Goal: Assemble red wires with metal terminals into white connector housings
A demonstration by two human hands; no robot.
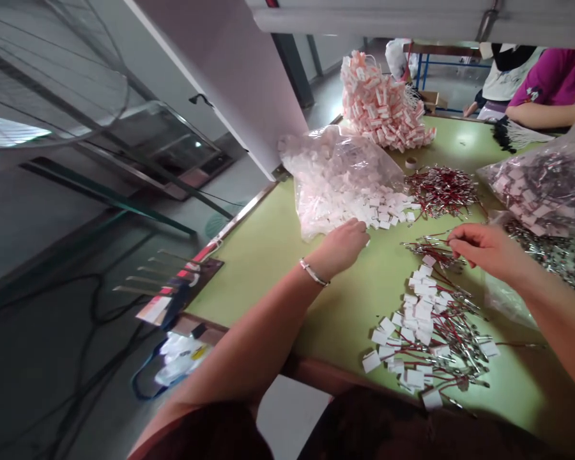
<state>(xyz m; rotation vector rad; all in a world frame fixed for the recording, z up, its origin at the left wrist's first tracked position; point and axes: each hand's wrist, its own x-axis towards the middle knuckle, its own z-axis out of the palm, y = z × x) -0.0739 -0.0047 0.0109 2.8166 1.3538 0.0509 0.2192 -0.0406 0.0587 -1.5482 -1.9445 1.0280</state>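
My left hand (pixel 342 248) is closed, fingers curled down beside a heap of small white plastic connectors (pixel 386 211). A small white piece peeks out at its fingertips, mostly hidden. The thumb and forefinger of my right hand (pixel 483 248) are pinched together on a thin red wire. Just under that hand lies a small bunch of red wires with metal ends (pixel 436 255). Nearer my body is a pile of red wires with white connectors (pixel 421 313) on them. Another heap of red wires (pixel 443 190) sits farther back.
A clear plastic bag (pixel 335 166) spills white connectors onto the green table (pixel 263 255). Behind it rises a tall pile of pink-white parts (pixel 378 105). Other filled bags (pixel 546 185) stand right. A pronged metal fixture (pixel 172 281) is on the left edge. People (pixel 551 83) are across the table.
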